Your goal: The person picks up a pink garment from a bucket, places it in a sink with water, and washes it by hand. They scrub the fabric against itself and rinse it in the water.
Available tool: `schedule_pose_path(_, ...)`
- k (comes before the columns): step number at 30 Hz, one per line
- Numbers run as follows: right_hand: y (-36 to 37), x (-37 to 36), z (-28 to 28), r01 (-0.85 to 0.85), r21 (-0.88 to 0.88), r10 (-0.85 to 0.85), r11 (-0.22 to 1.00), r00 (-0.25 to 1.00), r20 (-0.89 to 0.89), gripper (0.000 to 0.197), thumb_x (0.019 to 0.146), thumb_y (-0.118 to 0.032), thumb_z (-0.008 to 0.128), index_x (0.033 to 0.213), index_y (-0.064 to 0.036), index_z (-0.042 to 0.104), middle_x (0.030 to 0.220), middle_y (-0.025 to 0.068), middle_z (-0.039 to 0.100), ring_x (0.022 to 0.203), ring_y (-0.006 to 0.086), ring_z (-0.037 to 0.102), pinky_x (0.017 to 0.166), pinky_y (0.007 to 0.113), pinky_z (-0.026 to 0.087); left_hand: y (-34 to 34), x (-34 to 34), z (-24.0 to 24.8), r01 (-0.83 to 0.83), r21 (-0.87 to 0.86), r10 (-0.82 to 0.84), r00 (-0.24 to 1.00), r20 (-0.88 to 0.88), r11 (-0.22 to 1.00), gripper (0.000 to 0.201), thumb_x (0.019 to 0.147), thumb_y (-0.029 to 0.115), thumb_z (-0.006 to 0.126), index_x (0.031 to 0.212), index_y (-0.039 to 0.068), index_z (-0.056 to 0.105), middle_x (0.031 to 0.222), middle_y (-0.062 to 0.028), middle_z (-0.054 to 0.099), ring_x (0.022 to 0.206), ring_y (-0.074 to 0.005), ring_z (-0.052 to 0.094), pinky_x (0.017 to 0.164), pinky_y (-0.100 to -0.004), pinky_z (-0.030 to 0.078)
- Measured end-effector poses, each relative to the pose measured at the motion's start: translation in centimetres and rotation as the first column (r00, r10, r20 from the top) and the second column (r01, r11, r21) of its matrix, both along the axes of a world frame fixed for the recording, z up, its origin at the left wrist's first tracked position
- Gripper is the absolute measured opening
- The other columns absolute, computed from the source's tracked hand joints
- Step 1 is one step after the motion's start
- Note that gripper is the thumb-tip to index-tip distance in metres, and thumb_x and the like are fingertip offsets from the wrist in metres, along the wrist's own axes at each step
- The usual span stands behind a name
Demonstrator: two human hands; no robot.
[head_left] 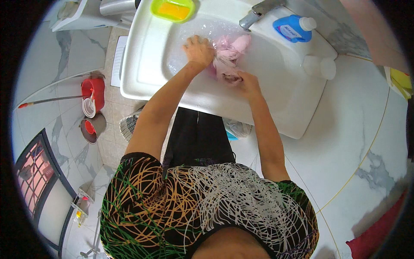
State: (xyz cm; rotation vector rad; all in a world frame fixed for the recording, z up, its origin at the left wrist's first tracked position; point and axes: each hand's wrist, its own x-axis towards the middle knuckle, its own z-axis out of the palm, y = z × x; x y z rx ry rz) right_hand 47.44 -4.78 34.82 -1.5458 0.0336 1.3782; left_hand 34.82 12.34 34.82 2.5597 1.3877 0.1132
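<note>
A: Where's the pink cloth (229, 54)?
B: In the white sink (142, 64), wet and bunched, its long axis running from one o'clock by the metal tap (258, 11) down to seven.
A: And the hands?
B: Left hand (199, 49) is clenched on its upper folds; right hand (248, 82) pinches the lower end.

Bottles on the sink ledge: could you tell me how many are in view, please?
2: a blue bottle with a white cap lying beside the faucet, and a white bottle further along the ledge. Others may be hidden.
</note>
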Motion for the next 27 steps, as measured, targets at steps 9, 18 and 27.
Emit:
schedule_pose_path(9, 3.4, 0.5, 1.1, 0.273, 0.285, -0.097, 0.919, 0.857, -0.506, 0.057, 0.089, -0.052, 0.04, 0.131, -0.0131, 0.039, 0.13, 0.0109, 0.044, 0.119, 0.0316, 0.042, 0.097, 0.05, 0.037, -5.9, 4.5, -2.1, -0.183, -0.103, 0.206, 0.932, 0.297, 0.978, 0.056, 0.077, 0.042, 0.061, 0.122, 0.012, 0.049, 0.123, -0.0273, 0.042, 0.111, -0.046, 0.043, 0.089, -0.054, 0.039)
schedule_pose_path(18, 3.3, 4.8, -4.3, 0.394, 0.561, -0.178, 0.728, 0.899, -0.4, 0.056, 0.09, -0.053, 0.036, 0.13, -0.0139, 0.039, 0.13, 0.0098, 0.045, 0.117, 0.0282, 0.045, 0.097, 0.045, 0.039, -13.0, 7.2, 3.6, 0.363, -0.146, -0.161, 0.692, 0.704, 0.92, 0.028, 0.076, 0.033, 0.064, 0.091, 0.01, 0.06, 0.087, -0.0127, 0.062, 0.076, -0.0323, 0.061, 0.066, -0.0423, 0.049)
schedule_pose_path(27, 4.6, 0.8, -4.0, 0.458, 0.452, -0.204, 0.765, 0.839, -0.504, 0.052, 0.09, -0.044, 0.044, 0.128, -0.0099, 0.041, 0.128, 0.0093, 0.048, 0.114, 0.0257, 0.048, 0.095, 0.04, 0.041, -9.2, 6.0, 2.0, 0.271, 0.076, -0.247, 0.681, 0.69, 0.96, 0.022, 0.073, 0.029, 0.066, 0.075, 0.008, 0.062, 0.068, -0.0103, 0.061, 0.061, -0.0309, 0.06, 0.056, -0.0412, 0.048)
